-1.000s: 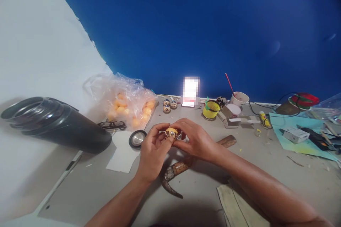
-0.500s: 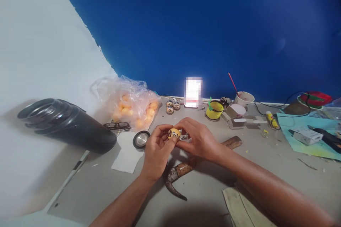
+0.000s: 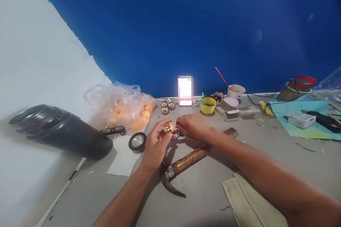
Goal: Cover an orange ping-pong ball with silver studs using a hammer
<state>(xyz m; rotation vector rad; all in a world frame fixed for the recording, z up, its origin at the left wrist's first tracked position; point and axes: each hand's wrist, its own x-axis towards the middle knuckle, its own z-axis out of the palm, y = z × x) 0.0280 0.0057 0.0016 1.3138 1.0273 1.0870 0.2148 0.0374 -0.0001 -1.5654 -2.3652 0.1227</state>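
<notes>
Yellow ball [image 3: 168,127] in your left hand [image 3: 157,143], just past the hammer [image 3: 191,159]

You have the yellow ball, set with silver studs, gripped between the thumb and fingers of your left hand, raised over the counter [image 3: 202,198] beyond the hammer's head. Your right hand [image 3: 195,127] is beyond the hammer's handle, its fingers bent down at a small cluster of silver beads [image 3: 180,133] just beside the ball; you cannot tell from this view whether those fingers have pinched one. Your right forearm crosses over the hammer's handle, whose end shows past it.

Left of the hammer you have white paper [image 3: 121,161], a round black-rimmed lid [image 3: 137,141] and, farther out, a dark bottle [image 3: 80,136]. Beyond the hammer to the left are a pair of glasses [image 3: 114,131] and a clear plastic bag [image 3: 128,92] with orange balls inside. Well beyond the hammer, three metallic studded balls [image 3: 164,109] sit together near a lit phone [image 3: 185,91]. Beyond the hammer's handle end are a yellow pot [image 3: 207,108] and a white cup [image 3: 236,91] with a red stick [image 3: 222,78] in it. To the hammer's right, on your side, lies a pale cloth [image 3: 246,198]; far to its right, a small white box [image 3: 301,119] rests on a blue-green sheet [image 3: 281,120].
</notes>
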